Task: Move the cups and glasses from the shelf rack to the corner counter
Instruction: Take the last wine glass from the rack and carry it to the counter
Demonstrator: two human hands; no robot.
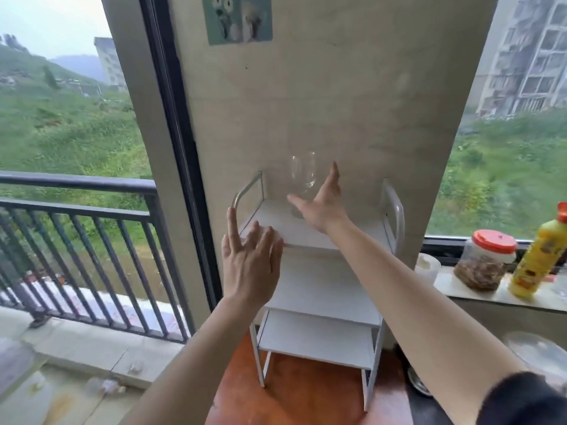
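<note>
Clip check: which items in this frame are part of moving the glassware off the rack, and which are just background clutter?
Part of the job: wine glass on the top tier of the white shelf rack; right hand reaching for it, open; left hand, open.

Just lying about: red-lidded jar, yellow bottle, wall sticker.

No legible text was found. The yellow plastic bottle with orange cap (539, 256), at the right end of the window ledge (466, 291), carried a printed label too blurred to read. The teal cartoon sticker (240, 19) on the wall showed pictures only.
</note>
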